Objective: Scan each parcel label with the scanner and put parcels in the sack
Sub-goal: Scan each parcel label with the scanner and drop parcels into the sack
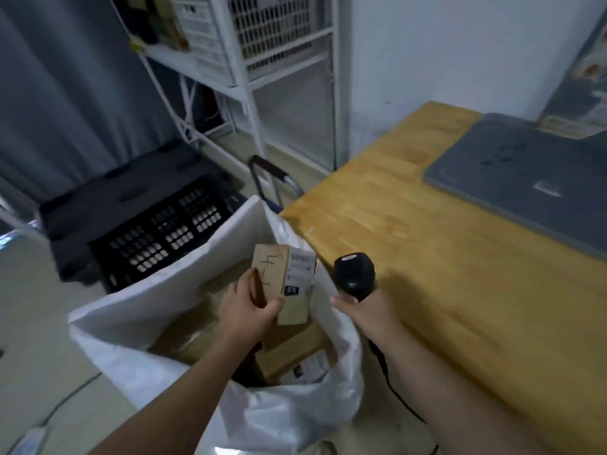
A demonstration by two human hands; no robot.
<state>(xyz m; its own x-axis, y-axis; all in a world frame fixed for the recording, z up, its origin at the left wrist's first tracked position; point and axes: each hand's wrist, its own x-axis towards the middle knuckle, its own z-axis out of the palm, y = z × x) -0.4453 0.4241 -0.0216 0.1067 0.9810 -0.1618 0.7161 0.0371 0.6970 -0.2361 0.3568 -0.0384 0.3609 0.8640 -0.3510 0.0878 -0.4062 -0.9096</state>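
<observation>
A single wide-angle view looks from the person's head, forward and steeply down. The left hand [244, 310] and right hand [364, 311] lie close below the lens. The sack [138, 310] fills the centre, the counter [410, 224] the right, with a white shelf rack [243, 77] farther back.

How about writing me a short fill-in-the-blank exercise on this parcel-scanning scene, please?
The left hand holds a small cardboard parcel above the open white ____.
The right hand grips a black ____.
The grey mat lies on the wooden ____.
Missing words: sack; scanner; table.
</observation>
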